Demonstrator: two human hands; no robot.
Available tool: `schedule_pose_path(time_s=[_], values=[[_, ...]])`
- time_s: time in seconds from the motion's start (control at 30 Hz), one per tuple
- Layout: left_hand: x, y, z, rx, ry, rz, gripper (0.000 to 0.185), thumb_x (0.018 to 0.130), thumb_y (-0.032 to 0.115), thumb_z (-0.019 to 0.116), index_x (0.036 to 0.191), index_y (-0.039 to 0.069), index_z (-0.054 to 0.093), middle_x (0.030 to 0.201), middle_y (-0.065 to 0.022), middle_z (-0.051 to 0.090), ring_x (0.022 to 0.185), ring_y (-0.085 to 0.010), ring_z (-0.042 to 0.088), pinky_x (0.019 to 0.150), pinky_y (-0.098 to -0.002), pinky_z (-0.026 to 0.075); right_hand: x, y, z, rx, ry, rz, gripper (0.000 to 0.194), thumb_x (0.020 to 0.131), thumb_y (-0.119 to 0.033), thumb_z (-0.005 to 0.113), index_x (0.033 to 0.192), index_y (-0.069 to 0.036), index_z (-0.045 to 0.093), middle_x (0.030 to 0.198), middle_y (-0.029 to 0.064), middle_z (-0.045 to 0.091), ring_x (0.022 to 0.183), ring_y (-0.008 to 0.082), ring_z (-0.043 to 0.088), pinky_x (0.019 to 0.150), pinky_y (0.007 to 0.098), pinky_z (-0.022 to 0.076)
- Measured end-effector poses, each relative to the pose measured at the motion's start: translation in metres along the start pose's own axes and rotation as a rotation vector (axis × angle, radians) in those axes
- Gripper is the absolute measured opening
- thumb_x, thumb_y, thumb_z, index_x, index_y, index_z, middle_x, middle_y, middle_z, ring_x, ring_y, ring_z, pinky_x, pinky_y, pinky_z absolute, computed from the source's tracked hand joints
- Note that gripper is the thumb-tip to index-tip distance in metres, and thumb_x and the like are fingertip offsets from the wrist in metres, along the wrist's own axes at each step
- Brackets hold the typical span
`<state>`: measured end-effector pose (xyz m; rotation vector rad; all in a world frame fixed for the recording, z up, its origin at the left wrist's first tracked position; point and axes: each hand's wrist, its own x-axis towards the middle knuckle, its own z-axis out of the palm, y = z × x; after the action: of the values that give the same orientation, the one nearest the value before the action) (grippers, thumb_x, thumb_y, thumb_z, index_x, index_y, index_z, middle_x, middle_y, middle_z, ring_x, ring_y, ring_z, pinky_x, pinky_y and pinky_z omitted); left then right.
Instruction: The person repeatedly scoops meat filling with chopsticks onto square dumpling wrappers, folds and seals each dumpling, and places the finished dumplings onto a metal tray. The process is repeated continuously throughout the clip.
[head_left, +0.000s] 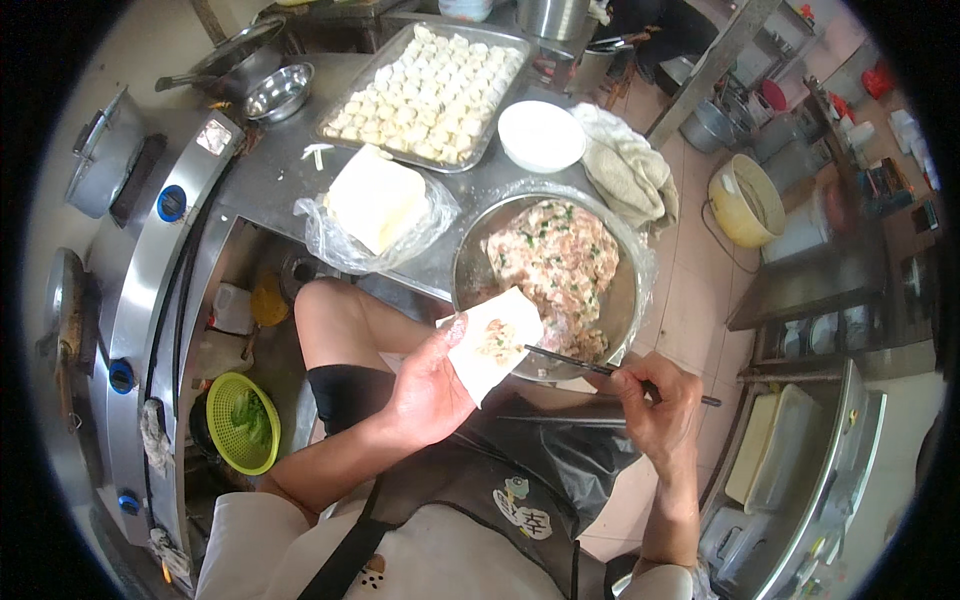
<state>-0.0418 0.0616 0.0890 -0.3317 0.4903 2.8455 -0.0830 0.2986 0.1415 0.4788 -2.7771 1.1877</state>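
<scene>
On my left hand lies a square dough wrapper, held under my thumb, with a dab of meat filling at its middle. My right hand grips dark chopsticks, whose tips touch the wrapper beside the filling. Just beyond my hands stands a steel bowl lined at its edge with plastic film, holding ground meat with chopped greens. Left of it a stack of wrappers rests on clear plastic. Behind, a metal tray bears many folded dumplings.
A white bowl and a towel sit beyond the meat. At the left are a small steel bowl, a stove front with knobs and, lower down, a yellow-green colander with leaves. A yellow bucket stands right.
</scene>
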Motion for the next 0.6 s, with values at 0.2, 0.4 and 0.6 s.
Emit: schedule_pose_path(time_s=[0.2, 0.4, 0.6], values=[[0.001, -0.006, 0.013, 0.01, -0.016, 0.034, 0.054, 0.098, 0.031, 0.048, 0.138, -0.004, 0.038, 0.135, -0.0161, 0.052, 0.126, -0.0268, 0.05, 0.11, -0.0423, 0.036, 0.004, -0.003, 0.025, 0.008, 0.031, -0.031, 0.01, 0.078, -0.007, 0.071, 0.073, -0.003, 0.063, 0.06, 0.0138, 0.061, 0.049, 0.026, 0.059, 0.047, 0.034, 0.044], [0.009, 0.005, 0.006, 0.017, 0.007, 0.099, 0.053, 0.098, 0.029, 0.047, 0.139, -0.004, 0.037, 0.137, -0.0152, 0.05, 0.127, -0.0254, 0.048, 0.111, -0.0402, 0.035, 0.004, 0.005, 0.03, 0.115, 0.07, 0.048, 0.011, 0.078, -0.004, 0.07, 0.073, -0.002, 0.061, 0.059, 0.0146, 0.06, 0.049, 0.0269, 0.059, 0.048, 0.035, 0.0441], [0.002, -0.008, 0.003, 0.026, 0.025, 0.036, 0.052, 0.098, 0.028, 0.047, 0.138, -0.004, 0.039, 0.136, -0.0156, 0.051, 0.128, -0.0255, 0.048, 0.11, -0.0404, 0.035, 0.006, -0.004, 0.037, -0.083, 0.067, -0.039, 0.011, 0.079, -0.007, 0.07, 0.073, -0.003, 0.062, 0.061, 0.0156, 0.061, 0.051, 0.0307, 0.061, 0.049, 0.037, 0.0458]])
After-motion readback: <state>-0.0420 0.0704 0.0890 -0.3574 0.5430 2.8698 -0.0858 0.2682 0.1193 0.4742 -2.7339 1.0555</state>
